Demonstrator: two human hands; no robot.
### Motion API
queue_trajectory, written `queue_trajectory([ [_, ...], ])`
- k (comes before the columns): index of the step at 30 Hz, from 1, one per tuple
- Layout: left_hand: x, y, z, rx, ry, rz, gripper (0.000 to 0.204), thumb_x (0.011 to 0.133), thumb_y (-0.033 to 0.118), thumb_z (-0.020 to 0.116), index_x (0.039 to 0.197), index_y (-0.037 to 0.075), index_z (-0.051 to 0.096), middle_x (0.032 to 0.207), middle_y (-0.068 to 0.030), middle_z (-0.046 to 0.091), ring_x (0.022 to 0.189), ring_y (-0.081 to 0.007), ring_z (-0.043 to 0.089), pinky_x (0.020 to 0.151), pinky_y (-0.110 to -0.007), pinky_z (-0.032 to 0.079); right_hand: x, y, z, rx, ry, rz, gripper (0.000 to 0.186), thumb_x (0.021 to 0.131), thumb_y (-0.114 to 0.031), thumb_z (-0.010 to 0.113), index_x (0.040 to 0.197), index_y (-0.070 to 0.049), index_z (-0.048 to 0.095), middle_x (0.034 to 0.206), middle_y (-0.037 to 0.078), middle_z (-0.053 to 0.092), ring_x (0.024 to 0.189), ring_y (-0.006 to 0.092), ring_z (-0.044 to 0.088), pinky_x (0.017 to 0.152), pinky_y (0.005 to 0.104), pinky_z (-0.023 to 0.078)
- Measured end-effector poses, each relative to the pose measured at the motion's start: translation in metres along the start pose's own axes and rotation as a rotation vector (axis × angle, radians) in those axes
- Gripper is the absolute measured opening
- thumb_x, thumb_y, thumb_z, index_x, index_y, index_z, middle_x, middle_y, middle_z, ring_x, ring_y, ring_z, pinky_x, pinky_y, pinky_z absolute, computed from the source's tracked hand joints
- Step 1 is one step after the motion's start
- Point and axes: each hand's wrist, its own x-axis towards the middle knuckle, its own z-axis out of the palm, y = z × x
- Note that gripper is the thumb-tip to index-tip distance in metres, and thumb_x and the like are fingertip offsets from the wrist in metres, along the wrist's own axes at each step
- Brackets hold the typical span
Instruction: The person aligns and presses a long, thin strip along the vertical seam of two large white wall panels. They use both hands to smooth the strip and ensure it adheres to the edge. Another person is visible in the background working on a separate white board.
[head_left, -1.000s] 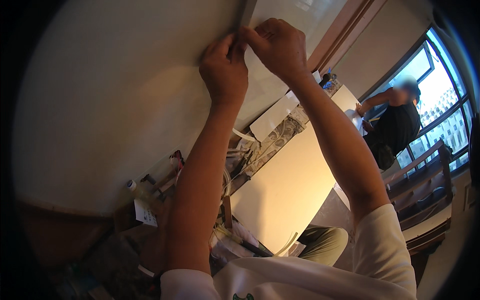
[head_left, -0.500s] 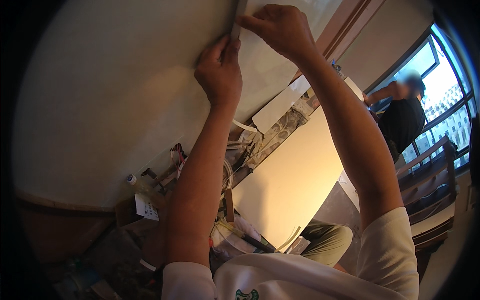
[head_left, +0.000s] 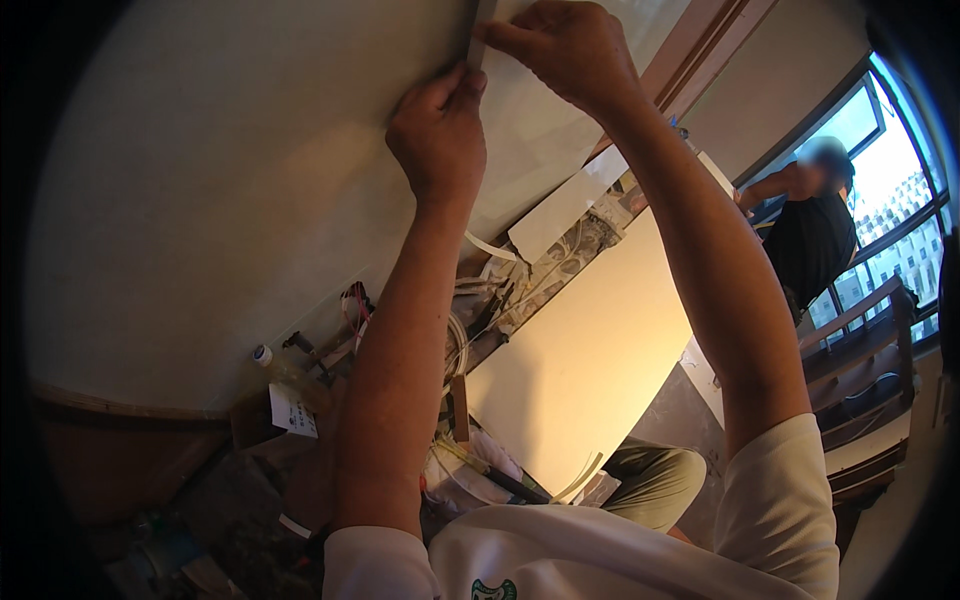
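Observation:
A narrow light grey strip (head_left: 475,54) runs against the pale wall (head_left: 230,200) at the top of the view, and its upper part leaves the picture. At its lower end my left hand (head_left: 438,135) is closed, thumb and fingers pinching it. Slightly higher and to the right, my right hand (head_left: 575,55) has thumb and fingertips pinched at the strip's right side. Its other fingers are curled and partly cut off by the top edge. Both arms are raised.
A large cream board (head_left: 590,340) lies below my arms, beside a littered ledge with cables (head_left: 460,350). Lower left stand a capped bottle (head_left: 285,372) and an open box (head_left: 290,410). At right, another person (head_left: 810,235) is by the window, near a wooden rack (head_left: 860,370).
My right hand has shifted slightly up and right along the strip. My left hand stays almost in place at its lower end. The view has moved only a little.

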Motion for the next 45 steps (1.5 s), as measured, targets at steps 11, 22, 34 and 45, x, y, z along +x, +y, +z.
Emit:
queue_trajectory([
  [11, 0.003, 0.000, 0.001, 0.073, -0.007, -0.045, 0.032, 0.089, 0.029, 0.080, 0.112, 0.006, 0.078, 0.096, -0.0130, 0.079, 0.087, -0.0203, 0.074, 0.084, -0.033, 0.055, -0.007, -0.002, -0.001, 0.070, 0.031, -0.088, 0.042, 0.088, -0.034, 0.078, 0.071, 0.003, 0.067, 0.057, 0.008, 0.059, 0.053, 0.0127, 0.049, 0.047, 0.0361, 0.045],
  [22, -0.004, -0.005, 0.007, 0.062, 0.049, 0.077, 0.023, 0.089, 0.020, 0.076, 0.103, 0.002, 0.078, 0.091, -0.0141, 0.072, 0.081, -0.0299, 0.071, 0.078, -0.040, 0.055, -0.005, 0.041, 0.021, -0.037, 0.136, -0.365, 0.039, 0.072, -0.039, 0.085, 0.084, -0.003, 0.076, 0.087, 0.012, 0.074, 0.080, 0.0291, 0.074, 0.076, 0.0385, 0.059],
  [34, -0.006, -0.009, 0.012, 0.113, 0.074, 0.104, 0.019, 0.093, 0.018, 0.073, 0.109, 0.009, 0.079, 0.092, -0.0106, 0.074, 0.083, -0.0252, 0.071, 0.079, -0.036, 0.055, -0.013, 0.039, 0.033, -0.055, 0.186, -0.321, 0.038, 0.074, -0.041, 0.084, 0.082, -0.004, 0.077, 0.083, 0.013, 0.071, 0.080, 0.0312, 0.071, 0.077, 0.0412, 0.057],
  [45, -0.017, -0.025, -0.006, 0.045, 0.010, 0.065, 0.020, 0.087, 0.016, 0.078, 0.102, 0.002, 0.077, 0.089, -0.0134, 0.074, 0.078, -0.0260, 0.071, 0.075, -0.036, 0.055, -0.010, 0.041, 0.028, -0.037, 0.071, -0.248, 0.044, 0.078, -0.048, 0.083, 0.082, -0.004, 0.076, 0.080, 0.011, 0.070, 0.076, 0.0291, 0.070, 0.074, 0.0411, 0.056],
])
